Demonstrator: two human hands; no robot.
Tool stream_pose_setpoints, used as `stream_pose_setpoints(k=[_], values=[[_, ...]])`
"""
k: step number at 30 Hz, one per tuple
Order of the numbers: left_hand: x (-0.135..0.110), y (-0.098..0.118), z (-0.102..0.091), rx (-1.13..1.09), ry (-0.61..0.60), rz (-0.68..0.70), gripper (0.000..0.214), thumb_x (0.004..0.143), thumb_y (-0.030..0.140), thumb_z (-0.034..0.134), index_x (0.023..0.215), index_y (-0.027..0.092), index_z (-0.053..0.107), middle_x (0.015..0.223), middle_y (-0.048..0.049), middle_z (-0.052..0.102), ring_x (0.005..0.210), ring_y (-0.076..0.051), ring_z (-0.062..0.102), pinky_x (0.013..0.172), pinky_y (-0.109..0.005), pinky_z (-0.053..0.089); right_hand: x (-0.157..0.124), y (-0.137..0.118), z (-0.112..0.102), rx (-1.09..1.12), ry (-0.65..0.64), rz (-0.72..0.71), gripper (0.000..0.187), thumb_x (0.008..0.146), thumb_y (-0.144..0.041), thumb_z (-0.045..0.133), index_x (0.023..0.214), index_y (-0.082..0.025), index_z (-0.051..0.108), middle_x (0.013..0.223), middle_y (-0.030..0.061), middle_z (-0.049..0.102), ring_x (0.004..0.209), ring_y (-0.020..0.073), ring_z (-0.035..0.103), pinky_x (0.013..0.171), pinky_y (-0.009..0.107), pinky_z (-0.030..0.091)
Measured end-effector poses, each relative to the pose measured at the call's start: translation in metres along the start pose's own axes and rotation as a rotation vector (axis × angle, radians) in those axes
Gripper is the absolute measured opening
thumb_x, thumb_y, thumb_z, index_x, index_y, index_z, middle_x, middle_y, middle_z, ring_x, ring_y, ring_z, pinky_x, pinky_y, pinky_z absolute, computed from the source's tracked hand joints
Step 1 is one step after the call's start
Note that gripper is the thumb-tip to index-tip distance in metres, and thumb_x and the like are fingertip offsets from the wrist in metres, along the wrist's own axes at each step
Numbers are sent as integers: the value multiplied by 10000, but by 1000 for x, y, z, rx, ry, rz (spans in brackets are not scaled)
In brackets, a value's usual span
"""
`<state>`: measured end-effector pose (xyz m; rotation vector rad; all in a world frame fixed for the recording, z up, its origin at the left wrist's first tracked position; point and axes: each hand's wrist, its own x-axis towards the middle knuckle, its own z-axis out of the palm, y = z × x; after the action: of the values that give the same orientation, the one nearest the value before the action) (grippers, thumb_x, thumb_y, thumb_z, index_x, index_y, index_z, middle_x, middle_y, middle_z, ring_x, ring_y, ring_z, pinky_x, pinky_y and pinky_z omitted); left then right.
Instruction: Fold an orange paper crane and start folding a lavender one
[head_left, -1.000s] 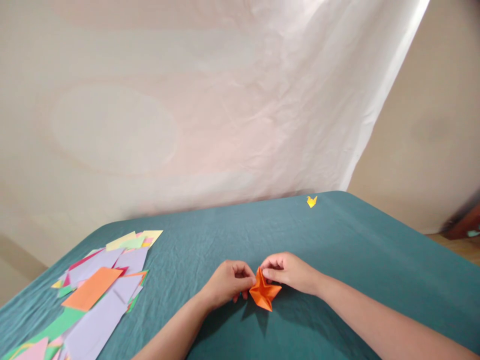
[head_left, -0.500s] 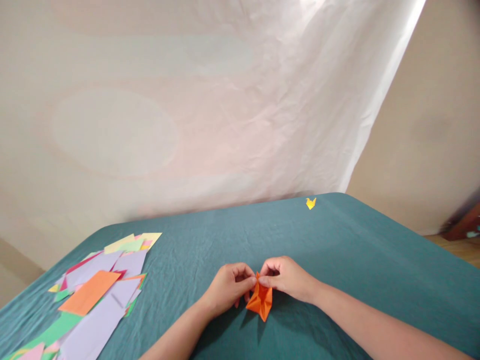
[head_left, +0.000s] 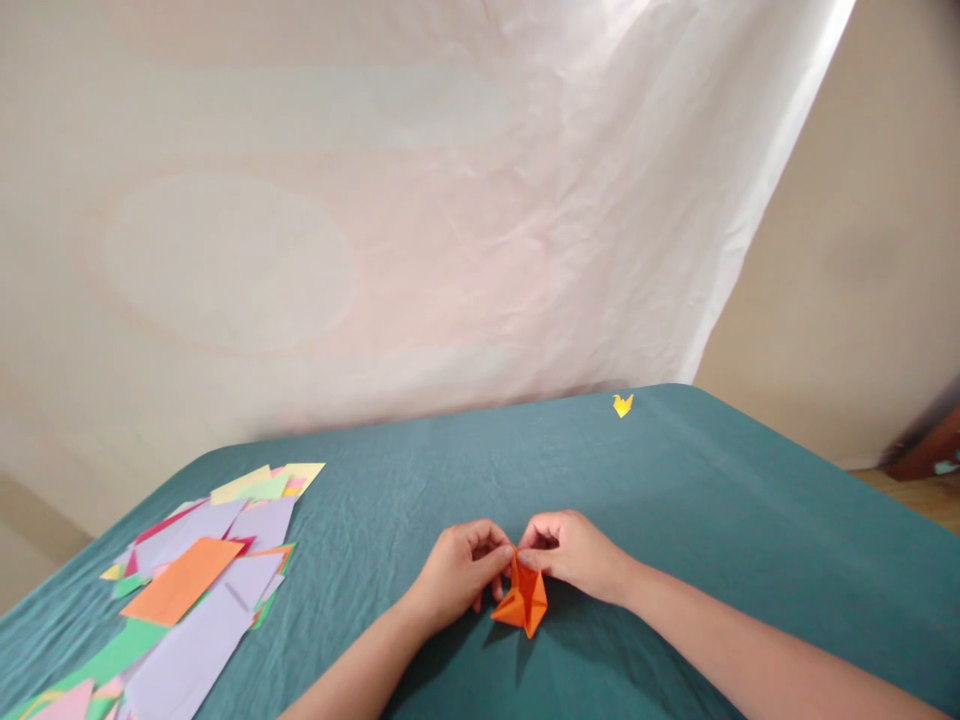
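An orange folded paper piece (head_left: 525,603) hangs between my two hands, its pointed flaps toward me and its middle hollowed open. My left hand (head_left: 466,572) pinches its far tip from the left with thumb and index finger. From the right, my right hand (head_left: 574,553) grips the same far end between thumb and curled fingers. The fingertips of both hands nearly meet there and cover the tip. Beneath the paper, a shadow falls on the green tablecloth (head_left: 390,490).
On the left lies a loose heap of coloured paper sheets (head_left: 195,640), lilac, orange, green, pink and yellow. Near the far right edge sits a small yellow origami bird (head_left: 622,405). A pale cloth (head_left: 450,220) hangs behind the table.
Both hands keep their pinch on the orange paper. The left hand has risen slightly, with its fingertips closer to the right hand's, and the paper's flaps have shifted a little.
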<state>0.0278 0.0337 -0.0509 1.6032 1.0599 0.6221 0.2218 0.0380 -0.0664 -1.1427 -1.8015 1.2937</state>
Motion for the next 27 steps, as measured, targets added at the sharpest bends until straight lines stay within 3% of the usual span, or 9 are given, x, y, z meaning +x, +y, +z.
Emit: stream_pose_setpoints(k=[7,13,19,27], values=[[-2,0,4,116,93,77,190,853,325,533,783,154,581,569,38,560,440,-79,496,388,-153,354,-1,-2,-1,-34,-46,-29,116,798,-250,624,750,-149,652,667,-3,639,596,114,531,556,206,389],[3,-7,-2,24,22,14,162,801,300,576,817,139,595,631,18,581,499,-90,514,420,-161,364,-2,0,0,-37,-23,-28,136,798,-271,637,745,-148,654,659,-8,622,596,111,515,557,204,378],[3,-1,-6,46,-34,-51,178,773,305,592,782,128,611,583,33,548,450,-66,423,396,-156,307,-1,-2,-3,34,-33,-27,167,799,-302,652,750,-143,640,662,-12,599,596,104,500,561,201,378],[0,4,-3,28,-41,-23,126,736,257,615,729,132,625,580,35,555,497,-73,466,477,-173,348,-3,-7,-1,-21,-21,-49,149,809,-295,629,754,-156,637,656,-5,607,585,109,515,538,202,380]])
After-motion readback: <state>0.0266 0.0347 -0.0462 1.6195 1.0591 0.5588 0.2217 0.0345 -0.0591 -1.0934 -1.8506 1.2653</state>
